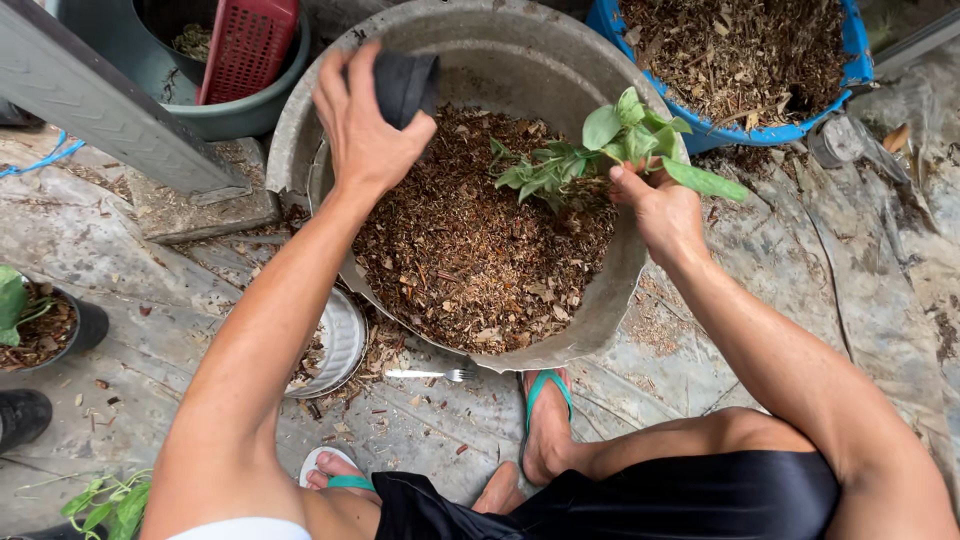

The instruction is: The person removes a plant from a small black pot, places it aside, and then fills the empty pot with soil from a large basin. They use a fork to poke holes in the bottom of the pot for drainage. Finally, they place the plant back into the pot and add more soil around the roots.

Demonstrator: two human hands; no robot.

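Note:
My left hand (365, 130) grips a small black plastic pot (405, 85) and holds it tilted over a big grey basin (300, 120) filled with brown, chippy potting mix (470, 250). My right hand (660, 205) holds a small green leafy seedling (610, 150) by its base, above the right side of the basin. The leaves spread to the left and right of my fingers. Whether the roots carry soil is hidden by my hand.
A blue tub of similar mix (850, 60) stands at the top right, a green tub with a red basket (250, 45) at the top left. A metal bowl (340, 345), a fork (435, 374), and small potted plants (45, 325) lie on the grey sheet around my sandalled feet (545, 420).

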